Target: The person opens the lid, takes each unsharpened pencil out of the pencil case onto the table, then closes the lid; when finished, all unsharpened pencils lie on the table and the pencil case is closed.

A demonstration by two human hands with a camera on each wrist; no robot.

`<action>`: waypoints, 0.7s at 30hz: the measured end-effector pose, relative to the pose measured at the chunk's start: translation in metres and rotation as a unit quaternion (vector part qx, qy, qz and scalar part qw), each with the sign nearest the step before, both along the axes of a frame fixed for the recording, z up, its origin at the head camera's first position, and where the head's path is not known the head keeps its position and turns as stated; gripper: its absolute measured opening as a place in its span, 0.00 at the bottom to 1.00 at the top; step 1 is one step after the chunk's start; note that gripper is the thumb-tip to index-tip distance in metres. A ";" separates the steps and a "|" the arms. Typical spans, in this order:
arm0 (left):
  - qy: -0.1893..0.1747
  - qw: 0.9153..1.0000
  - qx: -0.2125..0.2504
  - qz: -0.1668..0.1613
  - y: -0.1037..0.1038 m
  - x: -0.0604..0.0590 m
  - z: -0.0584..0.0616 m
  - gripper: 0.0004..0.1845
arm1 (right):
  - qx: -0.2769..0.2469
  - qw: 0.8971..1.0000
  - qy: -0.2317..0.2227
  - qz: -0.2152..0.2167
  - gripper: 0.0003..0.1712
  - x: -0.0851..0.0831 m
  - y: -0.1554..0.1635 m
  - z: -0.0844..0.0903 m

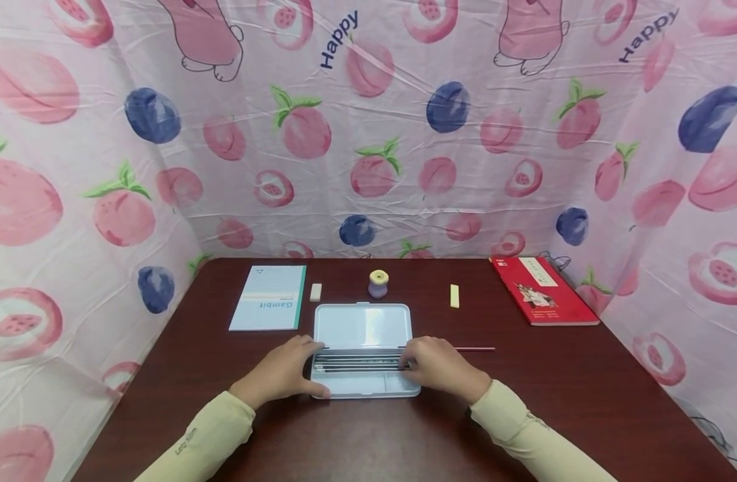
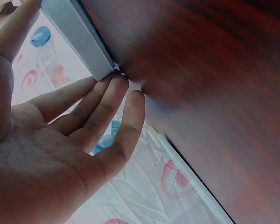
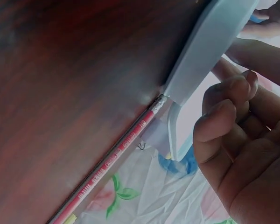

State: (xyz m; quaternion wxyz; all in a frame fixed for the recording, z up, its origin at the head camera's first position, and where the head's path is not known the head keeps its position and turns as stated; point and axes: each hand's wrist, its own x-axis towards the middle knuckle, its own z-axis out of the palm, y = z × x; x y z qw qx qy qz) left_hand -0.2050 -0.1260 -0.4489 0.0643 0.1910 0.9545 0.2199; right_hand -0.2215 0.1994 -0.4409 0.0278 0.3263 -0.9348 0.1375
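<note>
A pale blue-white pencil case [image 1: 347,325] lies open on the table, its lid tipped back. Several dark pencils [image 1: 359,365] lie side by side in its tray. My left hand [image 1: 286,370] holds the case's left end, thumb at the near corner and fingers at the far side; the left wrist view shows its fingertips against the case edge. Over the pencils' right ends is my right hand [image 1: 438,365], with curled fingers [image 3: 215,120] beside the case in the right wrist view. Its foremost fingertips are hidden, so I cannot tell whether they pinch a pencil.
A red pencil [image 3: 116,156] lies on the table right of the case. Behind stand a notebook [image 1: 268,301], a white eraser [image 1: 316,292], a yellow-and-purple pot-shaped object [image 1: 378,284] and a yellow strip [image 1: 454,296]. A red book [image 1: 545,298] lies far right. Patterned cloth surrounds the table [image 1: 374,435].
</note>
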 end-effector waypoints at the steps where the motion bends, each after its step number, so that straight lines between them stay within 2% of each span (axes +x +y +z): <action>1: 0.000 1.000 0.000 0.000 0.000 0.000 0.000 0.52 | 0.001 1.000 -0.003 -0.001 0.05 0.000 0.000 0.000; 9: -0.002 1.000 0.002 0.001 0.000 0.001 -0.001 0.52 | 0.008 1.000 0.000 0.003 0.04 0.000 -0.003 0.000; 15: -0.003 1.000 0.005 -0.001 0.000 0.001 -0.001 0.52 | 0.014 0.999 -0.031 -0.011 0.05 -0.002 -0.005 -0.001; 21: 0.004 1.000 0.003 -0.003 0.000 0.000 -0.001 0.52 | -0.002 0.998 -0.061 -0.008 0.06 -0.008 -0.003 0.001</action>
